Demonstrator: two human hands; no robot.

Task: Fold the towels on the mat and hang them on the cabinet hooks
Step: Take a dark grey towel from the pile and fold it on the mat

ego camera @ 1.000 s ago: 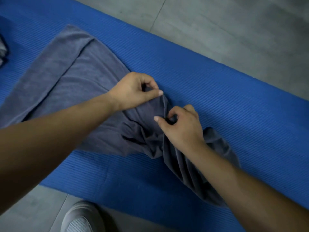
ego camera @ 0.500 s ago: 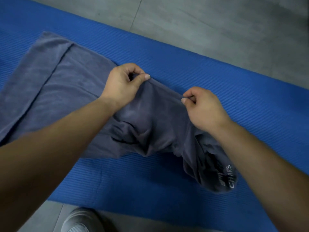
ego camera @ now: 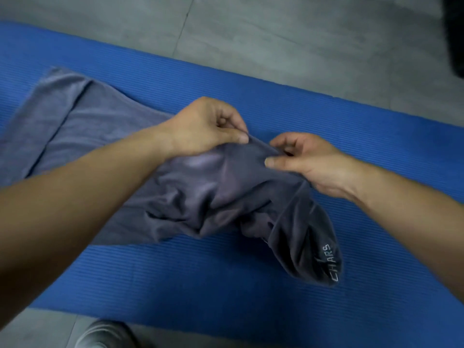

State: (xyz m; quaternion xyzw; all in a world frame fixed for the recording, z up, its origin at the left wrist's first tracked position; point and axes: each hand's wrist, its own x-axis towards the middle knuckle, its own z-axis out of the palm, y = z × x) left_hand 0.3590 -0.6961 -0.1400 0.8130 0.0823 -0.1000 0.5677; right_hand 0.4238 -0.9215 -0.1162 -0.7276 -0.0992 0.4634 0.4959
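Observation:
A grey towel (ego camera: 95, 126) lies across the blue mat (ego camera: 276, 292); its left part is flat with one folded strip, its right part is bunched and lifted. My left hand (ego camera: 206, 126) pinches the towel's upper edge between thumb and fingers. My right hand (ego camera: 308, 162) pinches the same edge a short way to the right, thumb on top. The towel's right end hangs crumpled below my right wrist, showing white lettering (ego camera: 332, 262).
Grey tiled floor (ego camera: 301, 38) lies beyond the mat's far edge and in front of its near edge. A light grey shoe (ego camera: 105, 335) shows at the bottom, just off the mat. A dark object (ego camera: 455, 33) sits at the top right corner.
Both hands pulled apart along the towel's edge half a second ago and have now come closer together again. The right end with the lettering has dropped further into view.

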